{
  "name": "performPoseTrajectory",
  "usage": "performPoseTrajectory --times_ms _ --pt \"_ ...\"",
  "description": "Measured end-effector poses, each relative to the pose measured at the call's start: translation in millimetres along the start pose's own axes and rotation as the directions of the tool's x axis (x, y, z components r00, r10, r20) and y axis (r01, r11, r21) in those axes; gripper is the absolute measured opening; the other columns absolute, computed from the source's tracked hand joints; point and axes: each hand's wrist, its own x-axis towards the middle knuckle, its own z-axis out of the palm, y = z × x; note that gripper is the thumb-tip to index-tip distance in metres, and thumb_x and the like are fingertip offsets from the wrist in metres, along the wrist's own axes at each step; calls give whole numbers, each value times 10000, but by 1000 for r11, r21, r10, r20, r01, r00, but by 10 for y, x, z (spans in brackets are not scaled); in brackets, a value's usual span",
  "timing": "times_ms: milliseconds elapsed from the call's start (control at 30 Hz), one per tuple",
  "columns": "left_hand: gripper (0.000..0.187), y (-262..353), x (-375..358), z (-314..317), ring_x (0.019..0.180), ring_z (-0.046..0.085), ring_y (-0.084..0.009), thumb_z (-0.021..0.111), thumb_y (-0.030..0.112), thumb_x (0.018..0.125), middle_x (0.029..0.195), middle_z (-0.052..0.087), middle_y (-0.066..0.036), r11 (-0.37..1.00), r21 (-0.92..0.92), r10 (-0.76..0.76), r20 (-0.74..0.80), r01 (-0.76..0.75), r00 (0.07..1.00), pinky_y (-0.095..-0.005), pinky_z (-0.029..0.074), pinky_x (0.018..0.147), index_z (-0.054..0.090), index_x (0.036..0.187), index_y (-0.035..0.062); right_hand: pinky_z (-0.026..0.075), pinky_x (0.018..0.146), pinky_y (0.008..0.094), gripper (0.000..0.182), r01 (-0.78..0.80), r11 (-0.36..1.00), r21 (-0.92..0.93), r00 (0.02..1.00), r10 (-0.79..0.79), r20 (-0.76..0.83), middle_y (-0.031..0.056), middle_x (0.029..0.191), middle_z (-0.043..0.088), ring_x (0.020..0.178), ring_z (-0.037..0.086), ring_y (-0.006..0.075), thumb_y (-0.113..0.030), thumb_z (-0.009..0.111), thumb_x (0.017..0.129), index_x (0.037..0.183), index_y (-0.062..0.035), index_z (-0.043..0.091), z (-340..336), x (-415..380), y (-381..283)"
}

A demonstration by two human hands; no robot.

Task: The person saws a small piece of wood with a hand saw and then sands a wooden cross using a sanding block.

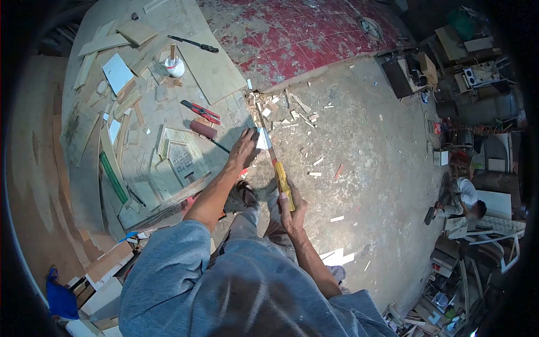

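Observation:
My right hand (294,212) is closed around the yellow handle of a handsaw (282,182). Its narrow blade points away from me, along the edge of the workbench (227,121). A small white piece of board (262,139) lies at that edge, right beside the blade. My left hand (243,150) presses on this board with its fingers bent over it; the fingertips are partly hidden. On the bench near my left hand are a hammer (203,129) with a thick reddish-brown head and a red-and-black tool (200,111).
Wood offcuts, a white tub (175,67), a black knife-like tool (193,44) and a green strip (114,178) lie on the bench. Scraps (292,109) litter the concrete floor. At the right, another person (465,194) crouches beside stacked materials.

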Motion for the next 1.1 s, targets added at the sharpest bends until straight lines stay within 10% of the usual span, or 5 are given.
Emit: performPoseTrajectory --times_ms 100,200,433,1000,1100 --pt "544 -65 39 15 1262 482 -341 754 250 830 1331 561 -164 998 39 49 25 -50 998 -413 435 1087 599 1257 -50 548 812 380 489 -7 994 -105 1000 10 25 279 1024 712 880 728 277 -171 554 983 1399 83 519 0 -28 219" --pt "552 -101 6 3 1227 495 -317 744 307 829 1278 588 -139 998 40 55 64 -58 996 -406 442 1074 614 1233 -46 550 857 387 495 -64 997 -42 996 67 66 313 1133 689 965 734 328 -161 557 976 1397 96 510 -61 -58 194" --pt "304 -40 -20 -80 1237 496 -354 727 182 825 1184 601 -188 998 -46 36 76 -32 996 -403 454 1054 703 978 -79 551 850 394 503 -23 998 -65 997 28 76 325 1117 684 954 733 371 -174 573 983 1404 93 501 -59 -156 352" --pt "225 14 -8 20 1284 497 -381 706 19 763 1232 598 -185 998 -54 -32 50 34 998 -409 451 1083 697 959 -92 525 723 318 501 83 996 -36 995 -80 61 132 848 667 766 648 179 -211 537 1014 1416 85 500 -42 -294 730" --pt "232 61 -22 -35 1278 502 -349 698 19 777 1209 620 -161 999 13 -42 93 41 995 -393 463 1074 704 986 -83 521 946 389 496 -79 997 27 990 75 119 333 1213 654 1111 692 355 -192 565 995 1381 116 516 -77 -270 609"
